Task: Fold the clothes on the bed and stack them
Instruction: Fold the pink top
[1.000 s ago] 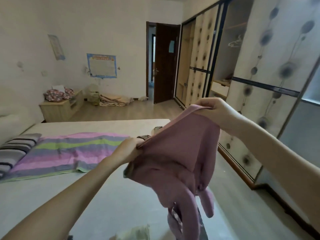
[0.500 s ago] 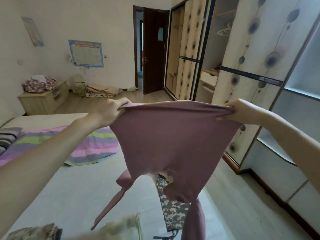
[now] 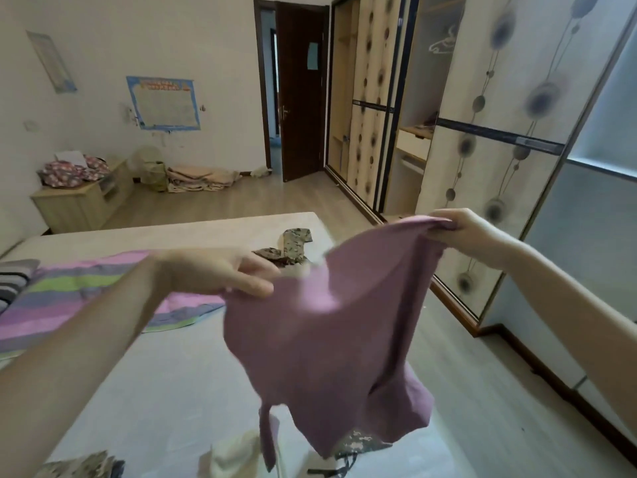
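A mauve-pink garment (image 3: 337, 346) hangs in the air above the bed (image 3: 165, 384). My left hand (image 3: 220, 270) pinches its upper left edge and my right hand (image 3: 465, 232) grips its upper right corner, higher and farther out. The cloth sags between them and a sleeve or strap dangles at the bottom. A camouflage garment (image 3: 289, 246) lies on the bed's far end. Another camouflage piece (image 3: 358, 443) lies under the hanging cloth, and a third (image 3: 82, 465) with a pale cloth (image 3: 234, 457) sits at the near edge.
A striped pink, green and purple blanket (image 3: 79, 298) is spread on the bed's left side. A sliding-door wardrobe (image 3: 499, 132) lines the right wall beyond a strip of floor. A low wooden cabinet (image 3: 82, 201) and folded bedding (image 3: 196, 177) stand by the far wall.
The garment, held taut and wide half a second ago, now sags. My left hand has dropped lower and moved toward the middle; the right hand stays up at the right.
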A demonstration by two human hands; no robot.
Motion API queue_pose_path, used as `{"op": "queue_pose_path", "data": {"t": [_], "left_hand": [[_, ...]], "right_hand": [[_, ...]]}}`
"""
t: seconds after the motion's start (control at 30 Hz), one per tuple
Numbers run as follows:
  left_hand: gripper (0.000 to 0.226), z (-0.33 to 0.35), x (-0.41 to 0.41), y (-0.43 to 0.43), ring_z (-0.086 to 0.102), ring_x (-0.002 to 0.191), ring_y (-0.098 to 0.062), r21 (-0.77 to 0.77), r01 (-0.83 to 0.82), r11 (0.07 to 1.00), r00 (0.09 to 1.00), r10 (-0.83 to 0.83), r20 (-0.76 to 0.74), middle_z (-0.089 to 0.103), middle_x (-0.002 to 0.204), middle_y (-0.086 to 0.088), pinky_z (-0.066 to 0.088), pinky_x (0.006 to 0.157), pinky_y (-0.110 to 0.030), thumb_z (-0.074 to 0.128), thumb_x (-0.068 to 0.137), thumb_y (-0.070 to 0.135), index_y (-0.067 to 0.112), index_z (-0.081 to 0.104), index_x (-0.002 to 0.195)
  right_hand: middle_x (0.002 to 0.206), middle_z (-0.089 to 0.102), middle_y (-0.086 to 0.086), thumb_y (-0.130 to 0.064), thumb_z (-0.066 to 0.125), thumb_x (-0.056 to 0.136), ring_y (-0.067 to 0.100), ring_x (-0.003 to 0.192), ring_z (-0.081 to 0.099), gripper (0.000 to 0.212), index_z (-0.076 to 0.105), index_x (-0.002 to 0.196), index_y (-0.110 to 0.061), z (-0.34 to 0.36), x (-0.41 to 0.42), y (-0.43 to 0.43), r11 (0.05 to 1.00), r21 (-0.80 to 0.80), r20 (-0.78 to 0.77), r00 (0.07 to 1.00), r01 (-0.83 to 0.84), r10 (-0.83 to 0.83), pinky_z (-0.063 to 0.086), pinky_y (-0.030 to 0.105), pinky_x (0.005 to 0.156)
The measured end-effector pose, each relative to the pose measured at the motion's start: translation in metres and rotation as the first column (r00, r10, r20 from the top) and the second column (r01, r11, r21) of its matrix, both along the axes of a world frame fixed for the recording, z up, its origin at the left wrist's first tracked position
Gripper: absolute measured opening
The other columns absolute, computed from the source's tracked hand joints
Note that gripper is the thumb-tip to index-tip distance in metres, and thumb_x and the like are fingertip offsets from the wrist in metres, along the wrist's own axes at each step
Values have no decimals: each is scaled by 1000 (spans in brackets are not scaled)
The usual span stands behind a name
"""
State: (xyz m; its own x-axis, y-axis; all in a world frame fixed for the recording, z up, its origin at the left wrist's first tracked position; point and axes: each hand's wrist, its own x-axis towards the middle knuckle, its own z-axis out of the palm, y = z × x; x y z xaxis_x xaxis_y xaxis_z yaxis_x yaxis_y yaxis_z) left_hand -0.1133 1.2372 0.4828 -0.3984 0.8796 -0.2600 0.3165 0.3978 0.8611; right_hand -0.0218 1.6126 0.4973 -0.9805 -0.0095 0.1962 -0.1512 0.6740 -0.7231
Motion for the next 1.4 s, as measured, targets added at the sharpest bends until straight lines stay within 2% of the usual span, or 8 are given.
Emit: {"op": "queue_pose_path", "data": {"t": [0.2,0.27,0.5,0.63,0.8,1.07,1.2,1.4], "left_hand": [[99,11,13,87,45,128,-6,327,-221,919,922,306,-237,48,137,13,38,107,-31,81,67,40,36,22,146],[71,10,15,109,50,117,7,378,-65,923,921,201,-335,56,126,24,41,98,-18,78,76,24,36,42,136],[9,4,15,138,62,68,7,639,-353,684,825,550,-133,69,70,21,46,60,-9,69,84,21,29,67,80],[11,8,19,138,57,60,9,703,-371,607,778,616,-122,63,62,23,42,54,-7,67,86,23,29,62,78],[12,15,3,96,57,67,-1,763,-339,551,335,828,-449,67,83,5,37,62,-11,66,87,27,16,69,89],[39,12,-15,-19,49,60,2,655,-599,460,304,888,-345,57,69,2,39,59,-8,54,92,43,9,63,74],[25,40,-17,-62,56,69,11,809,-493,320,371,919,-137,67,72,22,44,67,-4,54,95,24,33,69,78],[11,-36,-78,-153,55,81,-16,353,-801,483,316,842,-437,64,86,-11,44,71,-31,59,92,15,8,68,90]], "right_hand": [[126,51,6,5,54,89,16,122,47,35,64,107,-22,23,-2,-69,849,278,-151,853,-449,500,40,27,103],[139,38,-5,9,56,84,13,135,34,45,62,110,-27,24,-7,-78,845,309,-212,834,-437,509,33,28,109],[122,60,-12,-47,64,82,1,109,60,52,46,129,-34,-24,3,-58,876,-447,-234,969,-179,79,50,20,82],[119,61,-6,-41,74,77,15,104,61,58,54,128,-20,-70,-4,-47,950,170,193,954,-262,228,51,29,88],[91,73,7,-32,73,79,19,81,69,30,69,97,-8,-70,-18,-8,979,140,283,953,-150,105,56,33,76],[91,65,19,-30,59,89,35,84,62,33,63,95,2,-20,-43,-2,934,273,123,971,-230,204,52,48,77],[68,65,-1,-45,68,72,13,59,63,27,59,72,-20,8,-58,-33,973,-48,-137,966,-228,219,51,25,48],[73,65,9,-38,74,77,15,66,59,38,67,88,-3,-41,-126,-71,854,310,390,875,-417,286,48,25,59]]}}
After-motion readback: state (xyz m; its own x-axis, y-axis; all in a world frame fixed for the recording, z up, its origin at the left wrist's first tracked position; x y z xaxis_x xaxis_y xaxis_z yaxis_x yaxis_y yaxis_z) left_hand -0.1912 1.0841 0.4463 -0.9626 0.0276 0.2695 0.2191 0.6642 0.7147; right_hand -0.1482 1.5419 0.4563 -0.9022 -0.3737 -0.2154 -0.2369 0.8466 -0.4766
